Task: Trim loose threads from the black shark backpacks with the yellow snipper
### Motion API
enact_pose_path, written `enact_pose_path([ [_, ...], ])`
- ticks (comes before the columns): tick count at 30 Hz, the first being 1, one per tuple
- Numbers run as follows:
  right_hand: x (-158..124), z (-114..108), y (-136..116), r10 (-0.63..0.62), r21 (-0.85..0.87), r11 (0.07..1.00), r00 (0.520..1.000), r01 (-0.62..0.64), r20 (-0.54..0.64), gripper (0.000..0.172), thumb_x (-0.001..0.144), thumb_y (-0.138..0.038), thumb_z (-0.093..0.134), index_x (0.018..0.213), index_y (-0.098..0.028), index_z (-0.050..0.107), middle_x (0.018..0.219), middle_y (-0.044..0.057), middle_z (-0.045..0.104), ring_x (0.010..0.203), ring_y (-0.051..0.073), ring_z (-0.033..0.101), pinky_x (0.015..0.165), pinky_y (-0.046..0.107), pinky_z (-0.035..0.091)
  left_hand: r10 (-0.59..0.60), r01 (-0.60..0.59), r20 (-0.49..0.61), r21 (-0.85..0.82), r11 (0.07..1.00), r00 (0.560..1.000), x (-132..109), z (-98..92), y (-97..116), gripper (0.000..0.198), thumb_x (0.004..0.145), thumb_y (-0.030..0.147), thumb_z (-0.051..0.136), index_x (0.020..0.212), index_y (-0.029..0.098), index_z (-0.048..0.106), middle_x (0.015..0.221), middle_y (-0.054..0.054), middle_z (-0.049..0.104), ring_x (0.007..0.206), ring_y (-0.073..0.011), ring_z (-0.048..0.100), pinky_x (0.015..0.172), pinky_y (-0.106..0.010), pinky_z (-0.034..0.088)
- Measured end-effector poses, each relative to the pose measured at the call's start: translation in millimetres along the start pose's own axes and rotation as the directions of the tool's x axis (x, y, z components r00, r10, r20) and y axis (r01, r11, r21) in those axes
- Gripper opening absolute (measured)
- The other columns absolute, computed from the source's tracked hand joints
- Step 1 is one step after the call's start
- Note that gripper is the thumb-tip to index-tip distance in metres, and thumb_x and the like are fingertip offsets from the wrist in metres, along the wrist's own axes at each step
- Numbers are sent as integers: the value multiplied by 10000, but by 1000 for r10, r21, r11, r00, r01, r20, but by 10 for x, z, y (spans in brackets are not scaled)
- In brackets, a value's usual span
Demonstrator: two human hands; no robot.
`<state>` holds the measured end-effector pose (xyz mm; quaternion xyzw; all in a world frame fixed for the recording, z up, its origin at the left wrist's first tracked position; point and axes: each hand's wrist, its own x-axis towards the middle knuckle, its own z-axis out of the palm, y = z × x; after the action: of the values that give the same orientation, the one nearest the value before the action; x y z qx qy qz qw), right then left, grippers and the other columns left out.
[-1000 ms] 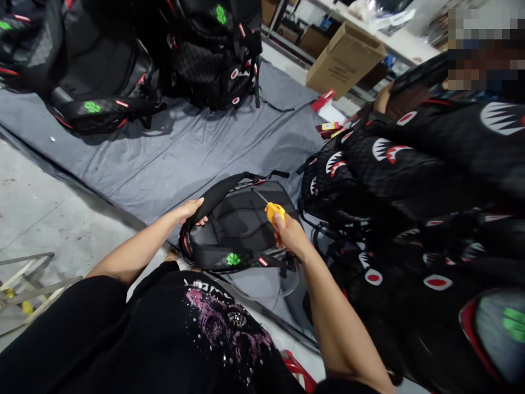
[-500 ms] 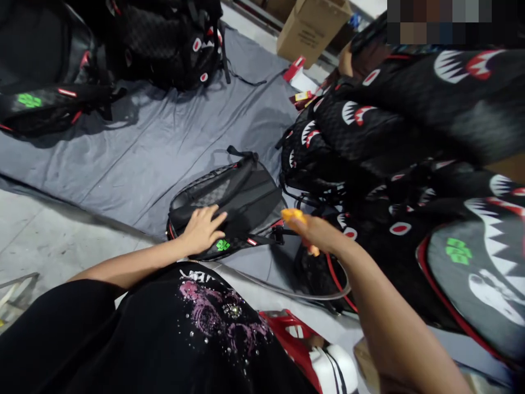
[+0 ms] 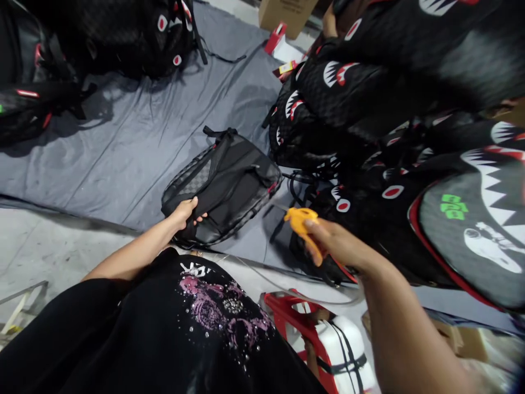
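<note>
A black backpack (image 3: 229, 180) lies flat on a grey sheet (image 3: 135, 137) in front of me. My left hand (image 3: 184, 213) grips its near edge, fingers curled around it. To the right my right hand (image 3: 336, 243) is closed on an orange hand tool (image 3: 301, 221) with a thin metal tip, held in the air beside the backpack and apart from it. A thin clear hose (image 3: 287, 290) runs below the tool toward me.
A big heap of black backpacks with shark-mouth prints (image 3: 389, 126) fills the right side. More backpacks (image 3: 102, 38) sit at the back left. A cardboard box (image 3: 287, 11) stands at the top. A red stool with a white container (image 3: 324, 339) is near my legs.
The backpack has been turned over and slid away to the left. My left hand went from lying flat on it to gripping its near edge. My right hand drew the orange tool off to the right.
</note>
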<state>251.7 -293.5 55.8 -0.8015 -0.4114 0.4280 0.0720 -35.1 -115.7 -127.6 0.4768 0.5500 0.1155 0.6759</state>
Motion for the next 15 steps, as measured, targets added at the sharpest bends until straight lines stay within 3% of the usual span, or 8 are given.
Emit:
enact_pose_path([
  [2,11,53,9,-50,12,999,987,48,156,532,976,-618,308,732,-195,517,502,17,556,459,152,545,491,247,426,130,-121,-52,153,981,990,-47,170,22,465,1007,405,291,1337,180,527,992,-136,710,743,-196,658,636,-305,514],
  [3,31,67,1,-29,-20,999,995,31,92,503,978,-603,332,793,-187,545,503,11,558,453,155,547,487,249,424,273,-236,-74,319,918,959,-89,291,8,451,995,377,345,1386,219,506,1107,-144,682,866,-223,659,728,-347,528],
  [5,93,57,-25,8,-74,997,988,-19,-152,450,994,-564,346,959,-177,572,529,4,577,441,161,558,482,254,423,535,-394,-13,661,638,845,-175,553,-45,503,952,315,462,1454,314,455,1379,-149,533,1119,-298,576,897,-448,492],
  [6,126,42,-42,1,-92,996,978,-20,-208,447,1002,-554,339,1032,-175,573,557,10,596,449,166,572,490,259,429,591,-406,51,774,486,805,-206,673,-73,539,934,293,497,1467,347,439,1473,-147,437,1196,-331,515,937,-490,464],
  [8,182,16,-73,-25,-157,988,981,-5,-192,459,1005,-557,345,1121,-177,576,614,29,636,473,173,594,517,267,437,589,-360,124,882,303,799,-234,853,-107,558,928,280,505,1475,359,428,1537,-155,336,1231,-364,454,940,-528,445],
  [10,209,28,-86,15,-263,962,972,-78,-234,475,1004,-559,353,1162,-174,583,638,42,653,479,179,597,539,277,432,553,-316,128,913,260,823,-236,936,-96,553,939,295,491,1485,340,418,1521,-172,343,1216,-362,450,930,-520,448],
  [12,201,87,-59,62,-308,937,948,-163,-311,485,1005,-555,358,1193,-170,585,637,42,653,471,179,592,546,279,420,526,-309,123,908,282,841,-245,915,-43,570,940,341,502,1501,324,398,1512,-177,353,1236,-366,442,953,-518,440],
  [15,138,251,55,34,-214,973,972,-85,-233,484,1009,-548,349,1209,-180,591,622,26,642,477,171,587,538,269,412,510,-375,152,851,368,846,-267,678,81,577,916,469,538,1460,289,469,1541,-166,336,1321,-389,396,1030,-540,399],
])
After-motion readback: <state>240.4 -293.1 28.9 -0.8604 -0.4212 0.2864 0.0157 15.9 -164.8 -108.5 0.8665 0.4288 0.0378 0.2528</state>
